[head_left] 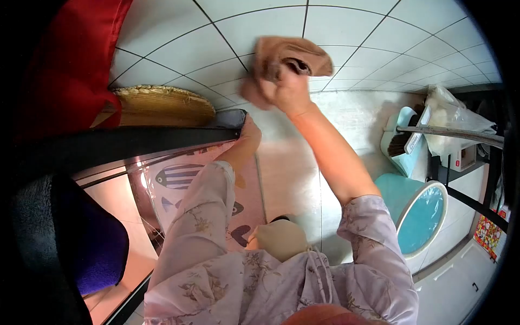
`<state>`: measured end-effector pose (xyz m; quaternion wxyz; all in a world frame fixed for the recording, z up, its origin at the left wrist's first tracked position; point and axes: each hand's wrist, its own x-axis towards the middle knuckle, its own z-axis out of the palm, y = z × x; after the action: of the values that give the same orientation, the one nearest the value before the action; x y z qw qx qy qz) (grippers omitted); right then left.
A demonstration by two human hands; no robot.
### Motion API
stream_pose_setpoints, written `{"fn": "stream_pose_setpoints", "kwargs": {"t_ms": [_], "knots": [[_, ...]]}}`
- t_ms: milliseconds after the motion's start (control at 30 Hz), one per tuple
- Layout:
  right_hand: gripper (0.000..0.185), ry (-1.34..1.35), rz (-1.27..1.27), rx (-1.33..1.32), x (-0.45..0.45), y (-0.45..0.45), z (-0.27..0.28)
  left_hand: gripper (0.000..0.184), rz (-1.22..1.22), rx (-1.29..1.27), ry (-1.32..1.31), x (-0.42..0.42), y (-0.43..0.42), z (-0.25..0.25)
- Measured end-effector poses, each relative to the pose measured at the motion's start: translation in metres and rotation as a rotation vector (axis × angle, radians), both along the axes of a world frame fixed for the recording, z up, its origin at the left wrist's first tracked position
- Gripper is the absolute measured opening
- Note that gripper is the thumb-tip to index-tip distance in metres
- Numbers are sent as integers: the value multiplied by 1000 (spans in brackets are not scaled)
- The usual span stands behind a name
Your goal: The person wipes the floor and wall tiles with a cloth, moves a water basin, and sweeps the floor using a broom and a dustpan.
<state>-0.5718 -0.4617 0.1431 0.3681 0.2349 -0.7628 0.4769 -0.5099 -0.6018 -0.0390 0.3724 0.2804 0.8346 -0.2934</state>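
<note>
White tiles [260,24], crossed by dark joints, are spread across the top of the view. At far left, a red cloth [70,70] is seen; beside it, a woven item [168,105] is set between the tiles and a black rail [135,140]. At the rail's end the left hand [248,131] is placed, seemingly for steadiness, its forearm angled forward; how tightly its grip is closed cannot be told, the fingers being partly hidden. Near the middle, before the tiles, a brown rag [281,47] is held bunched in the right hand's [288,92] grip, apparently so that a loose flap is left free; contact with the tiles is obscured by blur. The right arm is stretched forward and inward. At right, a brush [398,144] is nested in a dustpan [391,129], probably for tidiness, near a blue bin [394,192].
</note>
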Motion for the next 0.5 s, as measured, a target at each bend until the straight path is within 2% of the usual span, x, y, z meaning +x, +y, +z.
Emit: {"fn": "stream_pose_setpoints", "kwargs": {"t_ms": [33,67,100,133,200,267,333,367,400,500], "knots": [[18,-8,79,-49,-3,-19,23,40,-16,0,23,-1,2,-1],[24,18,79,86,-5,-40,29,40,-24,-1,36,-2,3,-3],[30,125,-28,178,-4,-62,64,40,-34,-4,49,-3,2,-3],[32,130,-26,121,0,-72,87,40,-38,-3,60,-5,2,-2],[31,-75,39,199,2,-64,78,40,-46,0,73,-3,1,-2],[23,-157,137,17,3,-38,58,40,-50,6,84,0,0,1],[18,-86,71,-79,0,-12,25,39,-61,12,102,2,-2,4],[18,-45,-30,30,3,3,19,39,-76,12,122,5,-3,6],[17,-6,-132,136,7,10,23,39,-62,16,105,3,-3,4],[14,31,-143,67,3,-15,34,39,-49,20,89,3,-3,-1]]}}
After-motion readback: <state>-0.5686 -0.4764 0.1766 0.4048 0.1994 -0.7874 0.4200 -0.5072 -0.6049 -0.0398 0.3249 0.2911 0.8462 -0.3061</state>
